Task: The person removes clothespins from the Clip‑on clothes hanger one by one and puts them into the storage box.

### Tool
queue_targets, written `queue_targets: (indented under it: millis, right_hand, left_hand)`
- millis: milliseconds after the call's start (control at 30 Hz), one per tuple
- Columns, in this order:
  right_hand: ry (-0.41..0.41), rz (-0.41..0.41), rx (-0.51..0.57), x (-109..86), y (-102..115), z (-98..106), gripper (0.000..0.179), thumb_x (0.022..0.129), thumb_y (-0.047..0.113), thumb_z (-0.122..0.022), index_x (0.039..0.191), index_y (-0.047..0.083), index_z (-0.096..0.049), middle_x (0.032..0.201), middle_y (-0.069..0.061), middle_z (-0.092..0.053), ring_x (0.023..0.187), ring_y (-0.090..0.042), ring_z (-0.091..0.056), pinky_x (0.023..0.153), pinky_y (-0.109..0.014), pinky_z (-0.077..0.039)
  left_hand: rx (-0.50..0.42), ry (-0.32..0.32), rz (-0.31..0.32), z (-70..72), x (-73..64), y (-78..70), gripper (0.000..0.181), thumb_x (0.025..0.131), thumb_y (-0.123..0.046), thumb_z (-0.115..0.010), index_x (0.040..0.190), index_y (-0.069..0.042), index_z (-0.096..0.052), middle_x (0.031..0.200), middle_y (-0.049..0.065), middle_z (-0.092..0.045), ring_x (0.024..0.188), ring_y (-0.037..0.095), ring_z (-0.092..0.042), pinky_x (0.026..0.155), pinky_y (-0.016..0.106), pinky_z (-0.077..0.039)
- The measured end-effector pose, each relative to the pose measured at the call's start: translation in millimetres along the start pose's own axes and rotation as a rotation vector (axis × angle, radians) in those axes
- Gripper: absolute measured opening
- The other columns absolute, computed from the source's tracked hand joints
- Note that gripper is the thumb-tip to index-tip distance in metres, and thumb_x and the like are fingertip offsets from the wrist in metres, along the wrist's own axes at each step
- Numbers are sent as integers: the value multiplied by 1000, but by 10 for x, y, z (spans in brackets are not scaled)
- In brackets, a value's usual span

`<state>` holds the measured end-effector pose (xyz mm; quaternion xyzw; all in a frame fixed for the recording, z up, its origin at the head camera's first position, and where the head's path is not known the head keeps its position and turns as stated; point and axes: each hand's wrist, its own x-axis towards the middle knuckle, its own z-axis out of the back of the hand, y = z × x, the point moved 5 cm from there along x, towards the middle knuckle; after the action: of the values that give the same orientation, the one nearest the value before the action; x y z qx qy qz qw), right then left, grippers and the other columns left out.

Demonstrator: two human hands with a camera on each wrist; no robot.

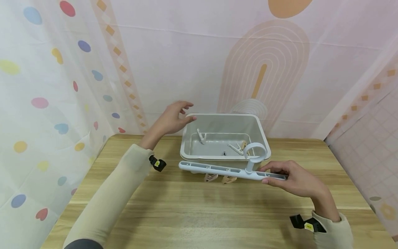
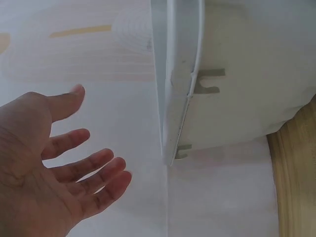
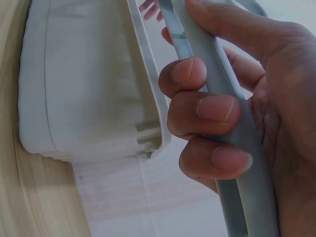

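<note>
Above the light wood-grained counter [image 1: 199, 214], the right hand [image 1: 293, 180] grips one end of a pale blue plastic hanger bar [image 1: 242, 173] with a curved hook, held before the bin's near side. Two beige-pink clips [image 1: 211, 177] show just below the bar. Beyond stands a grey-white rectangular plastic bin [image 1: 214, 157], white plastic clips [image 1: 202, 137] inside. Near its far left corner, the left hand [image 1: 174, 119] hovers, fingers loosely extended. Farthest back hangs a pastel-printed fabric curtain [image 1: 174, 52].

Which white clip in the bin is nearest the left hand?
The white clip in the left half of the bin; the other white clip lies farther right, beside a tan piece.
</note>
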<state>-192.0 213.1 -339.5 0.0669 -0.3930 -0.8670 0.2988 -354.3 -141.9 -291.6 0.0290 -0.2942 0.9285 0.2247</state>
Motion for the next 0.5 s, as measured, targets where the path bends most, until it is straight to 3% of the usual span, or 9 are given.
queue_targets:
  millis: [200,500]
  right_hand:
    - [-14,13,-8,-12,-4,16,20,94,16,-76,112,25,-73,73,13,-60,61,2,-48,54,-22,-44]
    - [-12,-4,-3,-23,-11,24,19,95,17,-75,112,25,-73,77,8,-66,64,1,-53,57,-22,-47]
  left_hand:
    - [-73,-19,-22,19,-127,-1,64,101,-40,-66,152,-8,-46,150,19,-51,132,38,-55,104,55,-50]
    - [-193,-59,-5,25,-318,6,66,99,-46,-66,153,-15,-46,151,13,-53,137,30,-52,108,51,-49]
